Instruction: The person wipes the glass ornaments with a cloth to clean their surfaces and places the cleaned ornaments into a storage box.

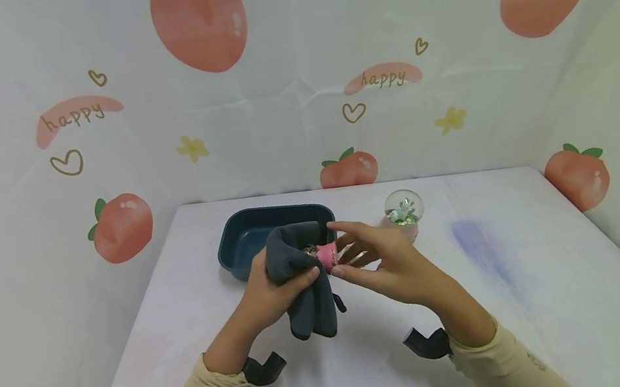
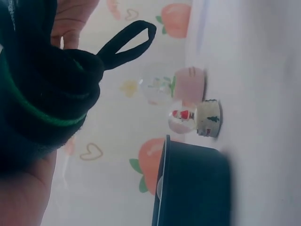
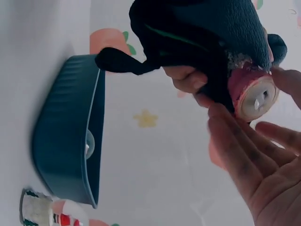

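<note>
My left hand (image 1: 268,298) grips a dark grey-blue cloth (image 1: 303,313) with a hanging loop, folded around a small snow globe. The globe's pink base (image 1: 327,256) sticks out of the cloth to the right, and a glittery bit shows beside it; the rest is hidden in the folds. With thumb and fingertips at the rim of that base, my right hand (image 1: 388,262) holds it from the right, palm turned toward it. The right wrist view shows the base's round pale underside (image 3: 258,101) facing the right palm.
Behind the left hand stands a dark blue bin (image 1: 231,264), with a clear dome (image 3: 90,143) inside it. A pink-based snow globe (image 1: 404,210) stands at the back right of the white table (image 1: 538,293). Near it is a white-based globe with a Santa (image 2: 207,117).
</note>
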Demonstrator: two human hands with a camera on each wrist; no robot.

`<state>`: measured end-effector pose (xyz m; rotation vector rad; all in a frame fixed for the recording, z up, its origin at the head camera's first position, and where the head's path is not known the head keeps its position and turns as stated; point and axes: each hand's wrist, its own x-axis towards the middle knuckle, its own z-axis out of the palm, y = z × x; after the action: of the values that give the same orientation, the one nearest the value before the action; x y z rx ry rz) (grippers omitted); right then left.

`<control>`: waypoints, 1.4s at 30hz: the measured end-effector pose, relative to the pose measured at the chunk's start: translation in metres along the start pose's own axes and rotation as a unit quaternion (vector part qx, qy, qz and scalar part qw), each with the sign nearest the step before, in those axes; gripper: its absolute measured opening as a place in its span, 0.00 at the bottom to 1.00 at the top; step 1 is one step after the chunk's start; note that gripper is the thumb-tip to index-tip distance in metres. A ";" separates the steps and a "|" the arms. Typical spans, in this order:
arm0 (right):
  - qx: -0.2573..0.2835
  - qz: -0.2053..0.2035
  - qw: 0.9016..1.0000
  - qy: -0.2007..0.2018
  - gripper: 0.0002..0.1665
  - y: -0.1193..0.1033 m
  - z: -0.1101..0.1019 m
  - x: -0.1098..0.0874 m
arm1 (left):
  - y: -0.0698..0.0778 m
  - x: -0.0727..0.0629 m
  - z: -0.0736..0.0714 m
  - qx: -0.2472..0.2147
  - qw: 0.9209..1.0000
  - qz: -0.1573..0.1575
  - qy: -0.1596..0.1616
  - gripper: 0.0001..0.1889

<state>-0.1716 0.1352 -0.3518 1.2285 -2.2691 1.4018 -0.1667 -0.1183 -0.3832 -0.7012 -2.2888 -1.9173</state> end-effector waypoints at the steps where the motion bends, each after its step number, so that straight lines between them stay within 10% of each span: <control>1: 0.001 0.012 1.000 -0.002 0.39 0.000 0.001 0.000 | 0.000 0.000 0.000 0.001 1.000 0.002 0.002 0.27; 14: -0.024 -0.086 0.995 0.036 0.35 0.006 0.001 -0.002 | 0.000 0.002 0.001 0.004 1.000 -0.007 0.007 0.27; 31: 0.009 0.110 0.994 0.000 0.19 -0.001 -0.001 -0.003 | -0.001 0.001 0.003 0.007 1.000 0.026 0.002 0.27; 38: 0.022 0.066 0.998 0.003 0.17 0.003 -0.001 -0.002 | -0.002 0.001 0.003 0.005 0.999 0.041 -0.003 0.28; 42: 0.029 -0.033 0.999 0.028 0.28 0.009 -0.001 -0.002 | -0.003 0.001 0.002 0.015 0.999 0.037 0.003 0.31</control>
<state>-0.1768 0.1391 -0.3581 1.2514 -2.1457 1.4693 -0.1688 -0.1167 -0.3861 -0.7643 -2.2507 -1.8479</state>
